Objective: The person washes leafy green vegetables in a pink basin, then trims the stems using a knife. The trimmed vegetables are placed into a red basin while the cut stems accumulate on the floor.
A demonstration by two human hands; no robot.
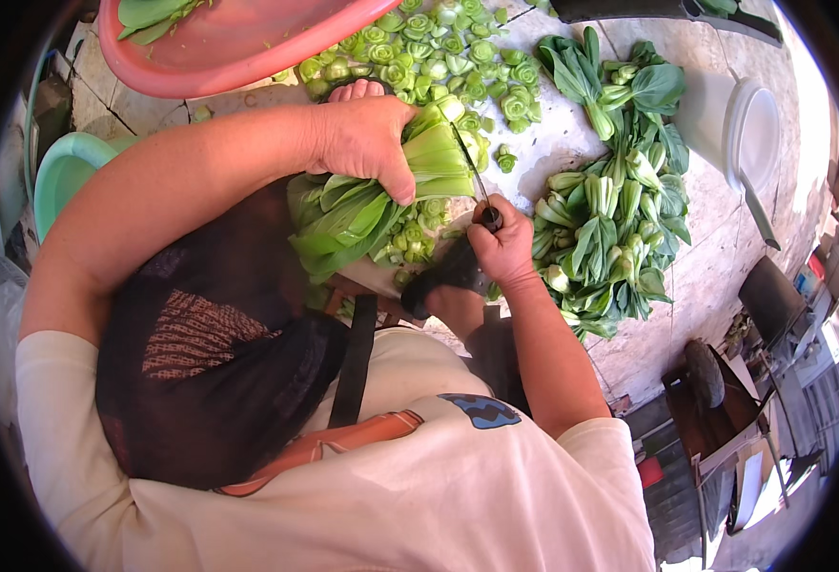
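Observation:
My left hand (366, 139) grips a bunch of bok choy (430, 168), thumb across the stalks, leaves hanging toward my lap. In my right hand (502, 239) is a knife (471, 161), its dark handle inside my fist. The thin blade runs along the pale base end of the stalks; whether it is cutting in cannot be seen. Beyond my hands many cut bok choy bases (455, 50) are strewn over the floor, and more lie below the bunch. To the right is a heap of whole bok choy (620, 214).
A pink basin (248, 71) with some leaves stands at upper left, a green basin (69, 171) below it. A white plastic bucket (720, 129) lies on its side at upper right. My shoe (455, 272) rests under my right hand. Clutter borders the tiled floor (713, 286) at lower right.

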